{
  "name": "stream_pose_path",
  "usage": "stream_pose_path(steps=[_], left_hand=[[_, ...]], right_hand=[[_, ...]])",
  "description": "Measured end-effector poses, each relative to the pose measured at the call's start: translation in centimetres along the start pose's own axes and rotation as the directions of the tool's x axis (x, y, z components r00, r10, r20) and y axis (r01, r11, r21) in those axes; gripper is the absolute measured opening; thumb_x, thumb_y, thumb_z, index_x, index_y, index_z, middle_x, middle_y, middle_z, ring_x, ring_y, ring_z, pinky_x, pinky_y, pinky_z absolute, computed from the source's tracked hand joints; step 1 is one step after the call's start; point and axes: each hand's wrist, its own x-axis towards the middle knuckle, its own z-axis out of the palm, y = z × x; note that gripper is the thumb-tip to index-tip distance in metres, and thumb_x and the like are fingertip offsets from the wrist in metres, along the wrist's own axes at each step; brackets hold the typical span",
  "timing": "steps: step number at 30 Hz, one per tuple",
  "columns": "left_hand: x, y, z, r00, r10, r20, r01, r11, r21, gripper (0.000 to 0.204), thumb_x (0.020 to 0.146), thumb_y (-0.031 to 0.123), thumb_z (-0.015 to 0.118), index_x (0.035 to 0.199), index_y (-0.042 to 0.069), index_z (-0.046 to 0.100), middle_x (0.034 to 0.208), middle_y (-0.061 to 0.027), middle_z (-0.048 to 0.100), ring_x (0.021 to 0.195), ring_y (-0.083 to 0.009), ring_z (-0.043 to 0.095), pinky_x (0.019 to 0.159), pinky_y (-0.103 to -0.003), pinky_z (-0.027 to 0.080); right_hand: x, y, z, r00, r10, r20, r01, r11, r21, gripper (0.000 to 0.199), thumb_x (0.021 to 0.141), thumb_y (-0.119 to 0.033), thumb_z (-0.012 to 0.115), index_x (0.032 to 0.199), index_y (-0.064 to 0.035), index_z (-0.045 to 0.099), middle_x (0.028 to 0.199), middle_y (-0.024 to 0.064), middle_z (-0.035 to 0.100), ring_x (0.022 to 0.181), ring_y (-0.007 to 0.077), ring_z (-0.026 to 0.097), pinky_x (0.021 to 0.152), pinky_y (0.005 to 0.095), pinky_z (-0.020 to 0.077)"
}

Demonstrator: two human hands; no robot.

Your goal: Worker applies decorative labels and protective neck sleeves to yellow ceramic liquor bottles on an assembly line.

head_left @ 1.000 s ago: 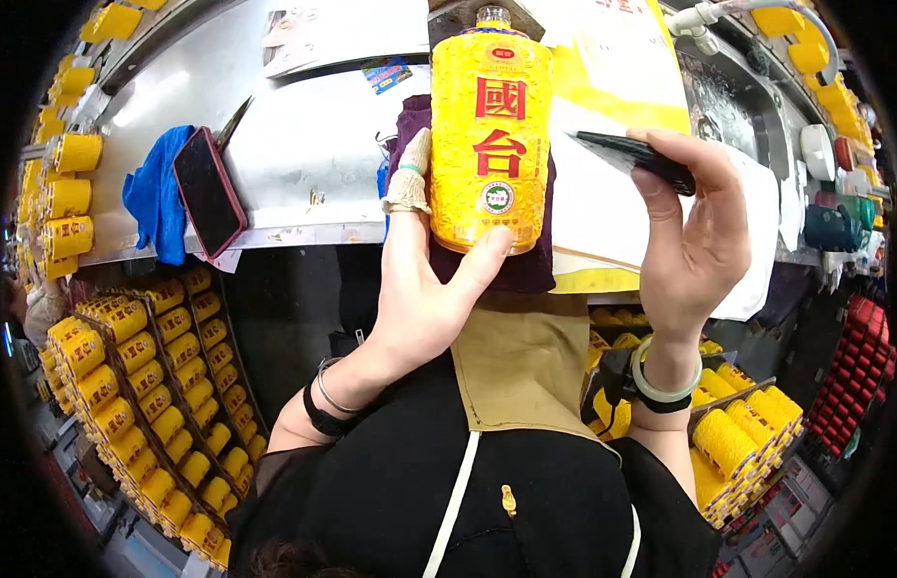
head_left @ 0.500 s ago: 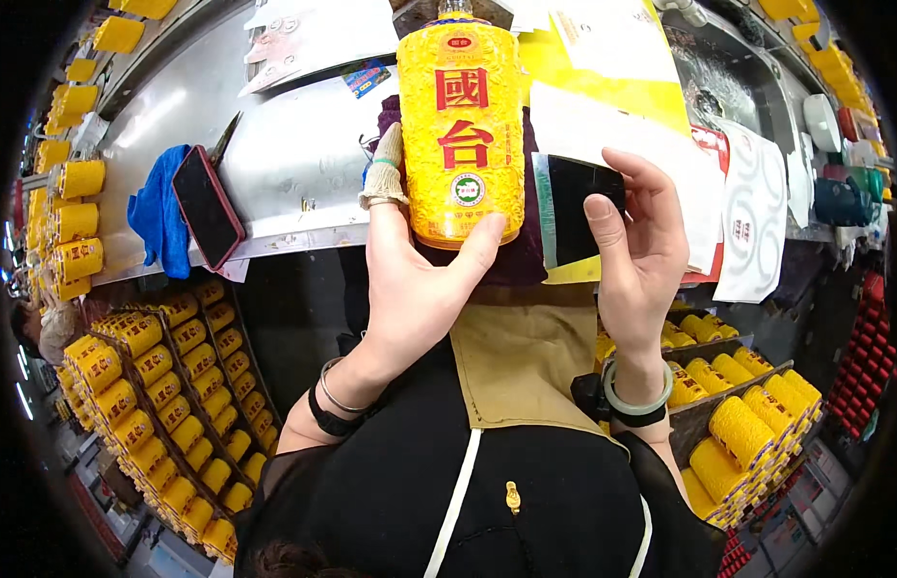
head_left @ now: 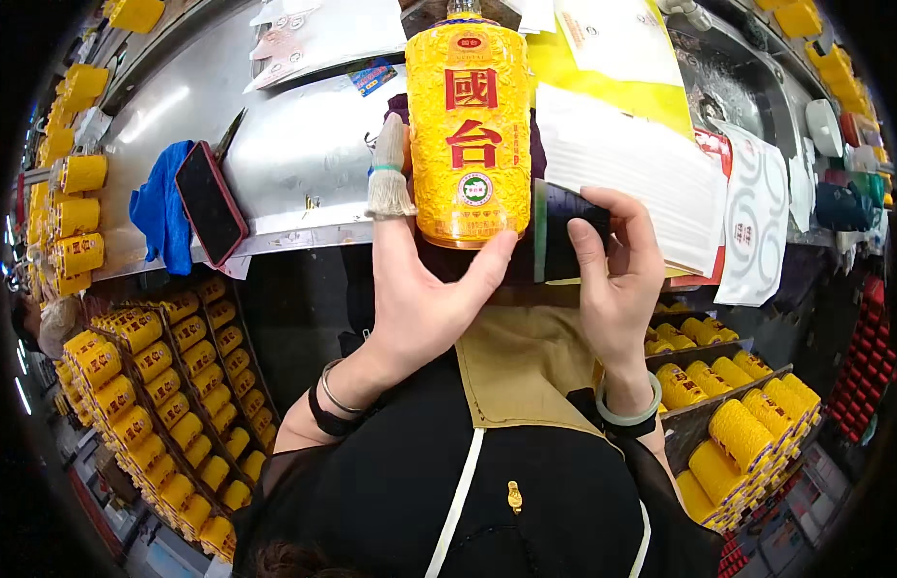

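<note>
Yellow embossed bottle is standing upright in the air above the front edge of the steel table, close to the chest. I am reading the left hand as cupping its lower body: the thumb, in a white cloth cot, is pressing the left side, and one finger is curling under the right base corner. The remaining fingers are hidden behind the bottle.

The right hand is pinching a dark label strip, fingers closed on it, its left edge touching or just beside the bottle's right side; I cannot tell which.

Risks as I am judging them:
- Bottle is hanging on a one-handed grip; the glossy relief surface could slip downward toward the crates of yellow bottles.
- Strip could be going on skewed, since the bottle is unsupported.
- Phone on the blue cloth is overhanging the table edge; a nudge could drop it.
</note>
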Motion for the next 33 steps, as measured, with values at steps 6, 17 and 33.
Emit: stream_pose_path(steps=[6, 17, 33], left_hand=[[-1.7, -0.7, -2.8, 0.912, 0.329, 0.244, -0.406, 0.648, 0.644, 0.059, 0.071, 0.028, 0.09, 0.127, 0.019, 0.076, 0.158, -0.029, 0.04, 0.144, -0.0471, 0.039, 0.116, -0.052, 0.039], [0.2, -2.7, -4.1, 0.989, 0.037, 0.143, -0.064, 0.98, 0.186, 0.093, 0.075, 0.007, 0.09, 0.152, -0.008, 0.041, 0.155, -0.0256, 0.047, 0.144, -0.0317, 0.048, 0.117, -0.04, 0.039], [1.0, -0.3, -1.2, 0.99, -0.085, 0.112, 0.12, 0.929, -0.35, 0.082, 0.094, -0.003, 0.067, 0.161, -0.005, 0.02, 0.163, -0.019, 0.032, 0.15, -0.0274, 0.035, 0.124, -0.042, 0.028]], right_hand=[[-0.2, -1.1, 0.5, 0.993, -0.055, 0.107, 0.036, 0.984, 0.177, 0.023, 0.096, 0.001, 0.069, 0.119, 0.0012, 0.064, 0.103, 0.0034, 0.064, 0.09, 0.0074, 0.059, 0.078, 0.023, 0.0484], [-0.4, -1.9, -0.2, 0.993, -0.039, 0.113, 0.028, 0.995, 0.101, 0.026, 0.099, 0.001, 0.065, 0.124, 0.0039, 0.06, 0.116, 0.0042, 0.061, 0.107, 0.0108, 0.055, 0.096, 0.0251, 0.0424], [-0.1, -2.3, 0.3, 0.993, 0.032, 0.118, -0.057, 0.975, 0.213, 0.024, 0.1, -0.001, 0.066, 0.123, 0.002, 0.062, 0.114, 0.0046, 0.063, 0.105, 0.0112, 0.059, 0.094, 0.0255, 0.0463]])
